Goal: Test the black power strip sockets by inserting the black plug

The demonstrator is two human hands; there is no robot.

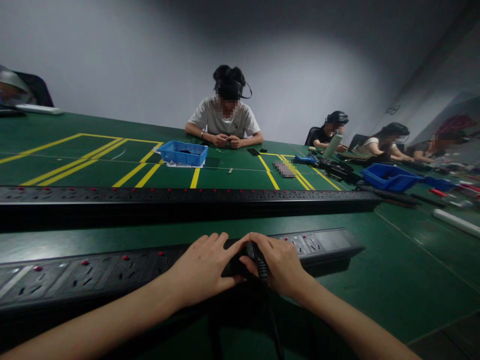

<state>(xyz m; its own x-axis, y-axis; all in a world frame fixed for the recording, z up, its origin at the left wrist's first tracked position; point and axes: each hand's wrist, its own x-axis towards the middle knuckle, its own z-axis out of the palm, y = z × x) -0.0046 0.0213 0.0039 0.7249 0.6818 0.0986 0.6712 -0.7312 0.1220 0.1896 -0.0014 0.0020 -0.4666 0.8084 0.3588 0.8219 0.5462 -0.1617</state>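
Green tabletop (405, 265) is stretching across the frame beneath a pale gray wall (131, 60). At lower center, a worker's bare right hand (281, 265) is grasping a black plug (252, 250), fingers curling over its top, while a ribbed black cord (263, 275) is trailing to the bottom edge. Beside it, the left hand (202, 267) is arching over a long black power strip (105, 272), thumb and forefinger spreading around the plug's near side; whether it is also gripping the plug, one cannot tell. The power strip is running from the left edge to right of center, its red buttons and sockets facing up. Just beyond, a second black strip (202, 196) is lying across the middle of the frame. Farther back, a blue bin (183, 154) is sitting among yellow lines (129, 175) left of center. At upper center, a person in a white shirt (225, 117) is bending over the table, hands together. At right, a darker blue tray (392, 179) is standing amid scattered parts, with other people (390, 142) sitting behind, partly blurred.
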